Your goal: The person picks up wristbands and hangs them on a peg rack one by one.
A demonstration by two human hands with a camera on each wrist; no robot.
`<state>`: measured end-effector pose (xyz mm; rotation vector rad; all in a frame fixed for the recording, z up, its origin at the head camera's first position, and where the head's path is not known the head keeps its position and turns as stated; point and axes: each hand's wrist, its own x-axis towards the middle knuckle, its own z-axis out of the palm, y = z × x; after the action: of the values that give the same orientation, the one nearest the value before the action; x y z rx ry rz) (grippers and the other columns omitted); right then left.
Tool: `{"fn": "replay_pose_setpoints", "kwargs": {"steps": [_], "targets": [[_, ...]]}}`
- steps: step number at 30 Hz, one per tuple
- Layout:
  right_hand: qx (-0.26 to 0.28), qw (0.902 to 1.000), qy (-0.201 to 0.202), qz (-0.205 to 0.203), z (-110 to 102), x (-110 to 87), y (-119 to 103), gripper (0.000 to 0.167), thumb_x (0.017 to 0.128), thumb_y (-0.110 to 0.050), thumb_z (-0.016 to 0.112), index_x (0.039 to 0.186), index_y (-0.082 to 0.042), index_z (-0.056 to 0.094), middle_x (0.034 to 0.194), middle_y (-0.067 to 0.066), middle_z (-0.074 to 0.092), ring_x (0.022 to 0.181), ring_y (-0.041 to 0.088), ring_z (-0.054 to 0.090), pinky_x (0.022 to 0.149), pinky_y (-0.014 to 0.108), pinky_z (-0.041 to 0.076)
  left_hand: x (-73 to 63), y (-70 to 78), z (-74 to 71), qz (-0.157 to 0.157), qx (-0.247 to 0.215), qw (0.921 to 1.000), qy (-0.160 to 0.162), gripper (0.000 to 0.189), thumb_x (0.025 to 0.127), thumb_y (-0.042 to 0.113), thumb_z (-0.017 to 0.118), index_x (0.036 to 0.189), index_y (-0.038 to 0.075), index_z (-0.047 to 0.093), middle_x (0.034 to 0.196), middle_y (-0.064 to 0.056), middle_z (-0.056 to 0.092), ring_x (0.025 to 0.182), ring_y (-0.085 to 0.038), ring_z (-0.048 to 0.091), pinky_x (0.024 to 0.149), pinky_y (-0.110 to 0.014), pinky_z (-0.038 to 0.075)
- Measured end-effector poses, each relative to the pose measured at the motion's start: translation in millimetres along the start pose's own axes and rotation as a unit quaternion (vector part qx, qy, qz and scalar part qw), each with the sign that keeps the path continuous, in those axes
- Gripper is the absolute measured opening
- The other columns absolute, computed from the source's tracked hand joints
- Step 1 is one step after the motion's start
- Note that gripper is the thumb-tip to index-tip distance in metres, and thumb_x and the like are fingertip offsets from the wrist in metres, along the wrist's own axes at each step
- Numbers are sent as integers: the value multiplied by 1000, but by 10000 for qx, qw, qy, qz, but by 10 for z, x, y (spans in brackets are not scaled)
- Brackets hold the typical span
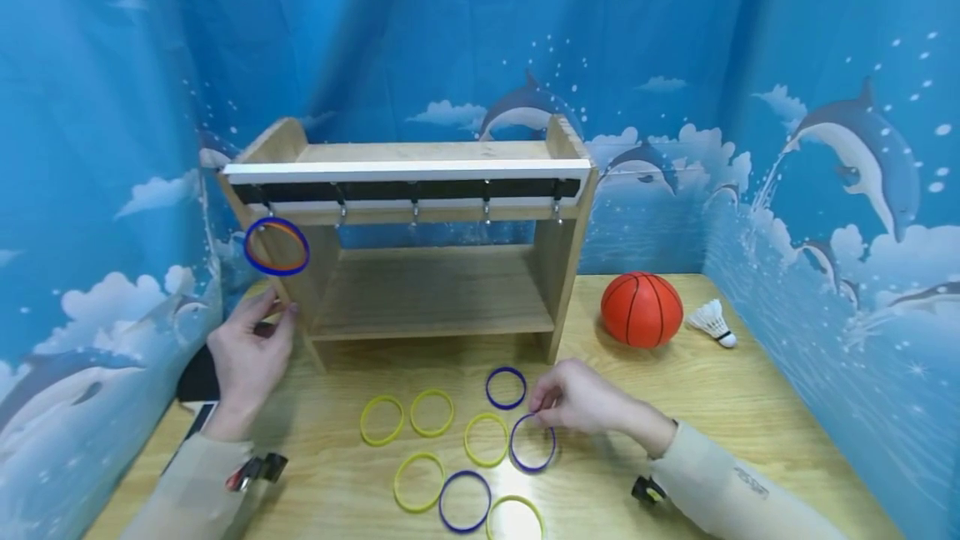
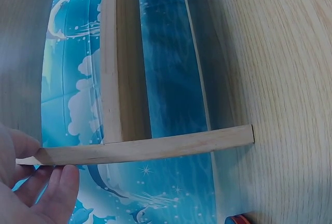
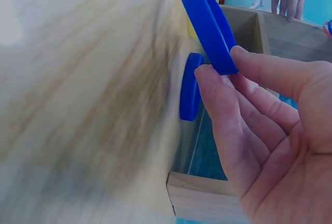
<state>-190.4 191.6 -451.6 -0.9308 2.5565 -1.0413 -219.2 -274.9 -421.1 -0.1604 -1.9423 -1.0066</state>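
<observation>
My left hand (image 1: 251, 348) grips the front edge of the left side panel (image 2: 140, 150) of a wooden shelf (image 1: 442, 294), thumb on one face and fingers on the other. Low over the table, my right hand (image 1: 577, 398) pinches a blue ring band (image 3: 207, 27) between thumb and index finger; the band stands tilted. Another blue ring (image 3: 190, 86) lies just beyond those fingertips. From the leftmost hook of the shelf hang a blue ring (image 1: 276, 272) and an orange ring (image 1: 262, 263), overlapping each other.
Several yellow rings (image 1: 381, 443) and one more blue ring (image 1: 465, 530) lie on the table in front. Metal hooks (image 1: 558, 211) line a black strip (image 1: 450, 190) across the shelf. A red ball (image 1: 641, 311) and a shuttlecock (image 1: 712, 322) sit at the right.
</observation>
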Motion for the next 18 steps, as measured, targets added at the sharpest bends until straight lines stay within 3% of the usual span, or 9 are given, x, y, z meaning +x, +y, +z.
{"fn": "replay_pose_setpoints", "kwargs": {"steps": [4,11,18], "targets": [[-10,10000,7,-25,-41,-13,-21,5,90,-4,87,93,-6,84,85,-1,84,78,-5,71,72,18,62,-3,-7,1,-2,-21,10000,11,29,92,-7,80,121,-5,83,103,-33,82,88,34,56,72,7,45],[419,9989,-71,202,-161,-46,-98,5,92,-3,86,92,-7,84,85,0,84,73,-1,71,59,23,62,-8,1,5,-47,-43,10000,9,29,91,-7,80,120,-4,84,103,-33,82,88,32,58,72,7,45],[560,9984,53,81,-275,-16,-196,6,92,-4,87,98,-5,86,91,4,86,77,3,75,62,24,65,-5,20,-3,-120,17,9999,-20,31,92,-7,80,122,-3,84,104,-33,82,88,34,56,71,8,44]]}}
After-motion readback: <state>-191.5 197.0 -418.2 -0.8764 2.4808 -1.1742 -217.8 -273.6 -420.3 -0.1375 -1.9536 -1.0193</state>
